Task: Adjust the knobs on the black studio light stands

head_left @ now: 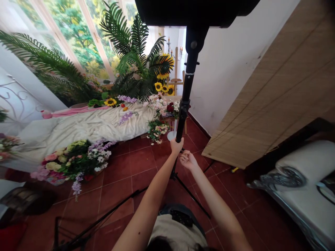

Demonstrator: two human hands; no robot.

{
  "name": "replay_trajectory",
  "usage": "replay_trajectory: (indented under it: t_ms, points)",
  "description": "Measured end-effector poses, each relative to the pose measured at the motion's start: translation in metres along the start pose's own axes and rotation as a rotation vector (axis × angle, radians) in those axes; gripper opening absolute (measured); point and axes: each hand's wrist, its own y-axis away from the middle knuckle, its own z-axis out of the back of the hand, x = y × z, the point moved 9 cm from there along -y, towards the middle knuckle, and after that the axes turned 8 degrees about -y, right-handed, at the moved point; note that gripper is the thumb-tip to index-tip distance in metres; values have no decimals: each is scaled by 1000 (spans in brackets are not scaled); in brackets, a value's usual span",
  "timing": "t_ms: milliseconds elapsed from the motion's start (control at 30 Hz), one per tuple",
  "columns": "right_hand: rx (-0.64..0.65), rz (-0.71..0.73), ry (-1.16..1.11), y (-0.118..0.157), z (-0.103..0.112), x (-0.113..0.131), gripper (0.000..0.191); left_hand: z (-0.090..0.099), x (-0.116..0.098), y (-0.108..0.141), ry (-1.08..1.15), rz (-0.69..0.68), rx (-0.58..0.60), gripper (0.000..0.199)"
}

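- Left hand (177,146): clenched round the black light-stand pole (186,94), low on the shaft, and the only hand plainly gripping it.
- Right hand (187,160): loosely curled and palm up, just beside the pole and holding nothing that shows (it may be brushing the shaft, though the angle makes that hard to tell).
- Top of the stand: a bulky black head (183,10), cut off by the frame, perhaps a softbox. With that weight so high, a one-handed grip low on the pole could let the stand sway or tip.
- Tripod legs: a thin black leg (191,197) splays across the red tile floor (146,167) near the person's feet, and a stray step could catch it.
- Nearby: a white round pedestal base (171,135) stands just past the pole, with pink and white flowers (157,130) beside it, so a lean that way could knock them.
- Further out: a flower bank (70,162) lies at the edge of a draped cream cloth (86,125), with sunflowers (163,82) and palm fronds (131,45) behind. To the right, a woven bamboo panel (261,94) leans by the wall, and a falling stand could strike it.
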Motion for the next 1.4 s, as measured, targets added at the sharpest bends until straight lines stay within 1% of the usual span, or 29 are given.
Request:
replay_trajectory:
  t_ms: [67, 133, 233, 300, 333, 367, 433, 467, 533, 567, 633, 733, 800, 967, 1067, 1133, 1233, 1300, 1400]
  points:
    - [24, 31, -25, 1, -3, 0, 28, -1, -4, 1, 53, -30, 50, 34]
    - [33, 33, 11, 0, -3, -2, 28, -1, -8, 4, 109, -57, 98, 37]
    - [-22, 20, 209, 0, 6, -5, 29, 0, -11, 7, 150, -56, 132, 41]
    - [-117, 80, 462, 4, 16, 3, 35, -1, -9, 7, 140, -42, 152, 43]
    - [-174, 145, 636, 8, 20, 11, 39, -2, -8, 7, 128, -38, 165, 43]
    - [-229, 237, 837, 13, 20, 22, 42, -3, -7, 7, 115, -35, 178, 44]
    - [-306, 440, 1275, 27, 11, 41, 43, -6, -4, 6, 92, -35, 201, 44]
    - [-324, 514, 1478, 34, 4, 46, 42, -6, -2, 5, 84, -35, 207, 44]
    - [-318, 577, 1783, 41, -7, 47, 41, -7, 2, 3, 73, -36, 207, 42]
    - [-309, 587, 1880, 42, -11, 47, 42, -7, 3, 2, 70, -38, 204, 41]
    - [-265, 624, 1995, 42, -18, 46, 43, -7, 5, 1, 64, -40, 199, 39]
    - [-173, 727, 2069, 38, -26, 46, 44, -8, 6, 0, 55, -37, 202, 38]
    - [-114, 768, 2089, 33, -26, 47, 43, -7, 5, 1, 58, -37, 205, 38]
    - [-17, 774, 2105, 14, -19, 54, 41, -6, 2, 4, 98, -45, 204, 35]
    - [29, 744, 2086, 6, -19, 56, 45, -4, 1, 5, 96, -30, 200, 34]
    - [33, 706, 2014, 3, -18, 55, 52, -4, 1, 5, 86, -12, 197, 34]
    - [-36, 674, 1860, 1, -13, 54, 62, -4, 1, 7, 85, 7, 195, 34]
    - [-76, 667, 1775, 0, -10, 53, 63, -4, 0, 8, 94, 10, 181, 35]
    - [-96, 634, 1682, -2, -5, 51, 62, -1, -4, 10, 118, -9, 151, 36]
